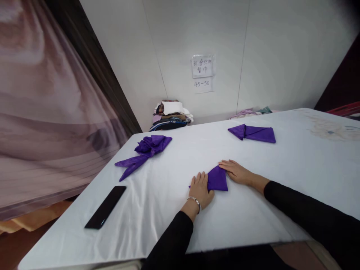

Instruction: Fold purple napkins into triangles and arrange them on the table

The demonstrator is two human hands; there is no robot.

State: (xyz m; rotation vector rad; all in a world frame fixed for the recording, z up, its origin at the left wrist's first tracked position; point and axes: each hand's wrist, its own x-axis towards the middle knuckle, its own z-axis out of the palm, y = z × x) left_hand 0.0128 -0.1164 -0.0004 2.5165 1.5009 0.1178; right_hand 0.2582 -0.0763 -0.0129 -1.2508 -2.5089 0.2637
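A folded purple napkin (218, 179) lies on the white-covered table in front of me. Flat across its left part rests my left hand (200, 190), fingers stretched out and a bracelet at the wrist; it hides that part of the cloth. My right hand (235, 171) touches the napkin's upper right corner with its fingertips, the fingers extended and lying low. Neither hand grips the cloth.
A purple napkin shaped like a flower (152, 146) lies at the table's back left. Farther back on the right is another folded purple napkin (258, 134). A black phone (105, 207) lies near the left edge. Stacked clothes (171, 116) stand behind the table (157, 210).
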